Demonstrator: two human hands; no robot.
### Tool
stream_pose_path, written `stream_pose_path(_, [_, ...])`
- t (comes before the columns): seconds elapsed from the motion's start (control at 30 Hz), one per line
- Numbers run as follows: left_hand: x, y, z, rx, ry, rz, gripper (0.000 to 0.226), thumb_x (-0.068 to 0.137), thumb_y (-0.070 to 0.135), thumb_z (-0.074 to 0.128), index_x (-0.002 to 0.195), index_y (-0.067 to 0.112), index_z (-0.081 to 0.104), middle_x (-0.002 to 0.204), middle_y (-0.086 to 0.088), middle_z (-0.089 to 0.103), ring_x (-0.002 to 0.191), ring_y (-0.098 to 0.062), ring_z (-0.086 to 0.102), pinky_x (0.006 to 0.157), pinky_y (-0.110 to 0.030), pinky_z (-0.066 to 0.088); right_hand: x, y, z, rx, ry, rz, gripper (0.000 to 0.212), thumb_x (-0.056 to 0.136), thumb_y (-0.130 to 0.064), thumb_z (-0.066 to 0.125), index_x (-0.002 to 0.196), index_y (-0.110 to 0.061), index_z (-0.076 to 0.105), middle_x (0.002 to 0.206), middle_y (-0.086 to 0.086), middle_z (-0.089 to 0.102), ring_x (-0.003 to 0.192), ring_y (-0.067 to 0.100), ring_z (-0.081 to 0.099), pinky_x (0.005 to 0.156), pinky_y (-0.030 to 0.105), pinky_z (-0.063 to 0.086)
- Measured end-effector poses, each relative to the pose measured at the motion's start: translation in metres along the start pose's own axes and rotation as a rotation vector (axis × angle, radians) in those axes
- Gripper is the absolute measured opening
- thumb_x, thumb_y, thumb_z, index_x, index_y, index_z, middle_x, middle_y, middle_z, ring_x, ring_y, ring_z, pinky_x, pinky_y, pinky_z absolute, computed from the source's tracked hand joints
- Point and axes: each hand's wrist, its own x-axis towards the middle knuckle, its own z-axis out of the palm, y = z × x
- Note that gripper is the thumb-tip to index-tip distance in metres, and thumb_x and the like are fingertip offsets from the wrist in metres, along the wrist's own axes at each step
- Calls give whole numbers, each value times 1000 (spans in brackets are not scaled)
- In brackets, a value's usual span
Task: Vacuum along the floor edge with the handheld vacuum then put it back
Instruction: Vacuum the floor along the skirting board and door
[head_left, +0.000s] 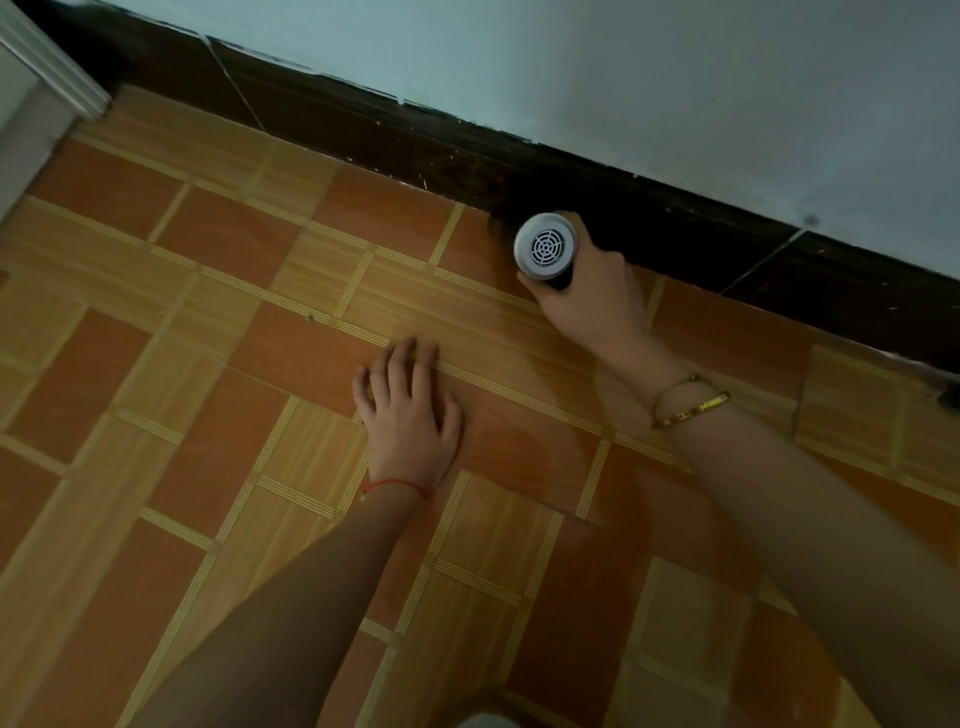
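1. Right hand (592, 291): grip wrapped around the handheld vacuum (545, 247). The pale vented rear cap faces the camera; the nozzle end points away and is hidden against the dark skirting board (675, 234).
2. Vacuum location: at the floor edge, where the tiled floor (260, 338) meets the skirting, about midway along the visible stretch.
3. Left hand (410, 410): grip released, palm flat on the floor, fingers spread, holding nothing. Judged to be a brace.
4. Progress (judgement): edge pass under way. How much of the edge is covered cannot be told.
5. Remaining: finish the edge, then return the vacuum. Its storage place is not in view.
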Motion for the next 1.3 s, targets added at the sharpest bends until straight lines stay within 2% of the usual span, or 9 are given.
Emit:
stream_pose_path(0.2, [1, -1, 1, 14, 6, 9, 55, 95, 40, 43, 146, 17, 43, 150, -9, 40, 142, -31, 31, 119, -56, 15, 3, 8, 1, 46, 24, 16, 65, 84, -47, 68, 140, -25, 42, 120, 0, 65, 109, 24, 62, 83, 34, 51])
stream_pose_path(0.3, [1, 0, 2, 11, 20, 10, 55, 95, 41, 42, 145, 17, 44, 149, -9, 41, 142, -31, 32, 120, -55, 14, 3, 11, -1, 57, 30, 14, 66, 83, -47, 69, 139, -25, 44, 122, -1, 65, 111, 23, 62, 86, 35, 51])
stream_pose_path(0.47, [1, 0, 1, 14, 22, 10, 55, 95, 41, 42, 145, 17, 44, 150, -9, 41, 142, -30, 31, 120, -56, 14, 18, -6, 9, 51, -8, -15, 64, 84, -48, 67, 139, -26, 42, 122, -2, 65, 113, 23, 61, 83, 30, 47])
stream_pose_path(0.73, [0, -2, 3, 15, 12, 16, 57, 94, 42, 46, 146, 18, 42, 150, -8, 41, 143, -30, 30, 119, -57, 15, 42, -38, 26, 76, -95, -61, 60, 85, -48, 66, 136, -25, 43, 122, -1, 65, 112, 23, 62, 83, 32, 49])
stream_pose_path(1.07, [-1, 0, 1, -26, 17, 20, 54, 96, 39, 46, 145, 17, 44, 150, -8, 42, 143, -30, 31, 118, -57, 17, -6, 14, -22, 0, -22, 67, 67, 84, -48, 68, 141, -24, 41, 125, 3, 64, 114, 25, 60, 87, 31, 47])
stream_pose_path(1.2, [-2, -1, -1, -39, 14, 19, 53, 97, 40, 41, 145, 17, 44, 151, -8, 41, 143, -30, 31, 120, -56, 15, -24, 35, -33, 25, 16, 137, 71, 82, -50, 69, 142, -23, 41, 125, 3, 64, 117, 25, 59, 93, 42, 51])
stream_pose_path(1.3, [-3, -1, -3, -65, 5, 21, 53, 98, 41, 38, 146, 18, 43, 151, -9, 39, 143, -30, 29, 120, -56, 15, -26, 36, -35, 39, 17, 118, 69, 83, -47, 70, 141, -24, 42, 125, 2, 64, 117, 24, 59, 93, 38, 50])
